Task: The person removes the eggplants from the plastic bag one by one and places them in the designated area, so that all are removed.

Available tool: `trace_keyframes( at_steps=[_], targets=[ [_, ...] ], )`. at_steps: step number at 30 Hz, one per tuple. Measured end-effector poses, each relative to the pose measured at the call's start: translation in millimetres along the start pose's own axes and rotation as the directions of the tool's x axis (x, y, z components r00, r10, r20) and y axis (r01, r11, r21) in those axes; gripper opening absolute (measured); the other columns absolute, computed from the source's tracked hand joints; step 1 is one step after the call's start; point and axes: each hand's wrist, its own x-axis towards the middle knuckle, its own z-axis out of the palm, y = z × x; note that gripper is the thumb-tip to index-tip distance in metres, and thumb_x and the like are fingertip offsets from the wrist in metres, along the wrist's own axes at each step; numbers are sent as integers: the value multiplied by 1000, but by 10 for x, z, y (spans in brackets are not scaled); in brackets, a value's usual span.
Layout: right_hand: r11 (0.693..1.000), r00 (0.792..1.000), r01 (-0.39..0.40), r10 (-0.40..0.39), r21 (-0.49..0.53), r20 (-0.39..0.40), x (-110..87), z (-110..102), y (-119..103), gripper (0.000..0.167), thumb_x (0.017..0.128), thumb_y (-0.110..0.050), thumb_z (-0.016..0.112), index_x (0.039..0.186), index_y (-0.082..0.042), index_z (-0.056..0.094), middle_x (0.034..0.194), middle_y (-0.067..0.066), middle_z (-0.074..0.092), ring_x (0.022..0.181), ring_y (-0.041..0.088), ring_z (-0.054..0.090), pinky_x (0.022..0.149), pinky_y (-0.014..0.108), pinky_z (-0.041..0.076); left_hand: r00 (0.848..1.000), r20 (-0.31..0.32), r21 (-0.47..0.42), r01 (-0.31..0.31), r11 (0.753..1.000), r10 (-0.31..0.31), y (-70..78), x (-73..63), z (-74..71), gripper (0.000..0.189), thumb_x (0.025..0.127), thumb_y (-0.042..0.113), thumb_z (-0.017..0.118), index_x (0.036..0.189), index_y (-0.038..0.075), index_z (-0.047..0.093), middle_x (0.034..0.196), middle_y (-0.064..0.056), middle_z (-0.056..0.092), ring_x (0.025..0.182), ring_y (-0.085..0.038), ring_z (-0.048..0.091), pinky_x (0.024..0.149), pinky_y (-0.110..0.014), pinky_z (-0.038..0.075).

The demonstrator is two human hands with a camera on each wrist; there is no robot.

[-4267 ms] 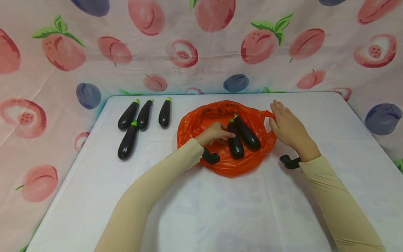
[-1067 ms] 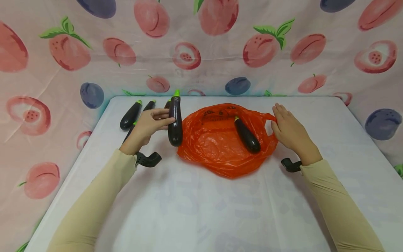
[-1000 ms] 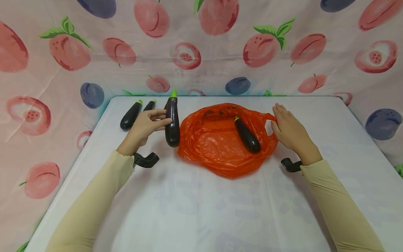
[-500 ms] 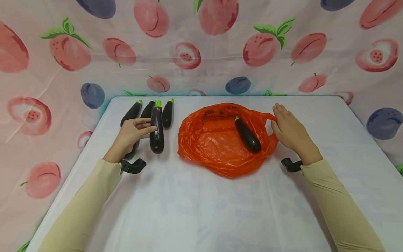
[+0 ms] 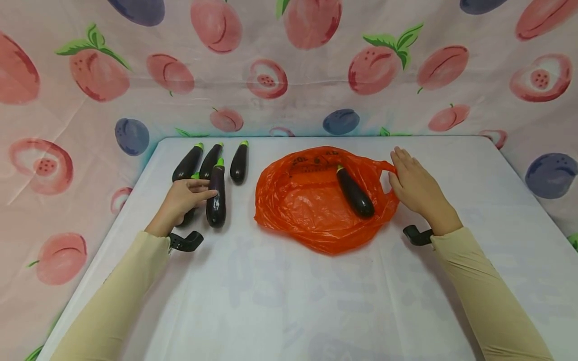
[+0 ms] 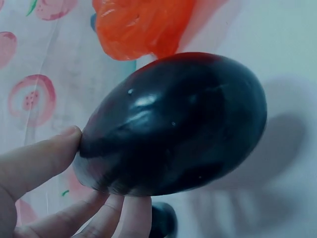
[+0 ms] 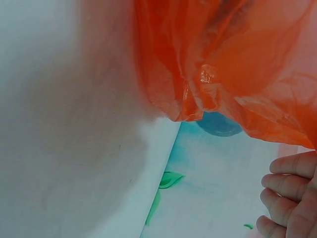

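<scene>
My left hand (image 5: 182,198) pinches a dark eggplant (image 5: 217,203) between thumb and fingers, green stem end pointing away. In the left wrist view that eggplant (image 6: 173,124) fills the middle, with the thumb (image 6: 44,158) on one side. Beneath the hand lies another eggplant (image 5: 187,218), mostly hidden. Just beyond are three more: one at far left (image 5: 187,163), one beside it (image 5: 210,161) and one slightly apart (image 5: 239,163). My right hand (image 5: 415,183), fingers straight, touches the handle of an orange plastic bag (image 5: 311,210). Inside the spread bag lies one eggplant (image 5: 355,193).
A white cloth covers the table (image 5: 289,301). Behind it and at the sides hangs a fruit-printed cloth (image 5: 289,65). Black wrist mounts, left (image 5: 186,241) and right (image 5: 417,235), stick out below the hands.
An eggplant that lay in the bag has been lifted out and carried left by my left hand, then lowered near the others. My right hand stays at the bag handle.
</scene>
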Motion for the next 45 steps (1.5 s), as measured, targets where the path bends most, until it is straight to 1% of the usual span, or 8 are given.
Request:
trace_keyframes(
  at_steps=[5, 9, 15, 20, 24, 29, 38, 45],
  targets=[
    [1000, 1000, 2, -2, -5, -1, 3, -1, 4, 59, 100, -26, 32, 146, 9, 18, 154, 26, 15, 143, 40, 13, 116, 56, 14, 1000, -3, 40, -12, 999, 12, -41, 25, 36, 58, 89, 30, 65, 136, 2, 48, 131, -22, 56, 93, -19, 67, 93, -37, 49],
    [1000, 1000, 1, -1, -3, 4, 5, 3, 9, 58, 100, -25, 32, 146, 9, 18, 154, 27, 15, 143, 40, 13, 116, 56, 14, 1000, -4, 63, -11, 998, 11, -60, 52, 63, 56, 89, 28, 65, 135, 1, 49, 128, -24, 57, 96, -27, 66, 92, -41, 51],
    [1000, 1000, 3, -3, -2, 2, 6, 9, 9, 58, 100, -23, 34, 145, 9, 19, 153, 27, 16, 143, 41, 14, 116, 56, 14, 1000, -21, 104, -1, 995, 3, -72, 96, 76, 56, 88, 28, 65, 134, -1, 49, 126, -24, 58, 87, -20, 66, 87, -38, 53],
    [1000, 1000, 1, -1, 0, 7, 9, 6, -1, 58, 99, -22, 35, 145, 9, 18, 153, 27, 15, 143, 41, 13, 116, 56, 13, 1000, -20, 124, -21, 992, 23, -71, 134, 83, 56, 88, 27, 66, 131, -6, 49, 122, -27, 59, 83, -19, 67, 86, -38, 54],
    [1000, 1000, 7, -7, 5, 3, 6, 6, -2, 58, 99, -22, 35, 145, 10, 19, 153, 27, 16, 143, 41, 13, 116, 56, 13, 999, -8, 139, -32, 990, 33, -82, 163, 88, 56, 88, 26, 65, 130, -8, 50, 120, -29, 59, 87, -26, 67, 87, -41, 55],
    [1000, 1000, 9, -9, -1, 1, 5, 8, -2, 58, 100, -22, 34, 145, 10, 19, 153, 28, 16, 143, 42, 14, 116, 56, 14, 999, -11, 188, -50, 981, 53, -73, 193, 89, 56, 88, 26, 66, 128, -9, 51, 119, -29, 60, 86, -25, 67, 85, -40, 56],
    [1000, 1000, 5, -5, -4, 8, 1, 9, 5, 58, 100, -23, 33, 145, 10, 18, 154, 27, 15, 143, 42, 13, 116, 57, 14, 999, -8, 253, -34, 967, 37, -43, 255, 97, 53, 88, 28, 65, 126, -7, 54, 132, -27, 51, 95, -32, 67, 85, -37, 55],
    [1000, 1000, -6, 6, -1, 8, -5, 6, 10, 59, 100, -25, 31, 146, 9, 17, 154, 27, 15, 143, 41, 13, 116, 57, 14, 999, -4, 244, -35, 969, 37, -46, 269, 102, 53, 88, 27, 65, 126, -8, 54, 131, -27, 52, 95, -31, 68, 86, -37, 55]
  ],
)
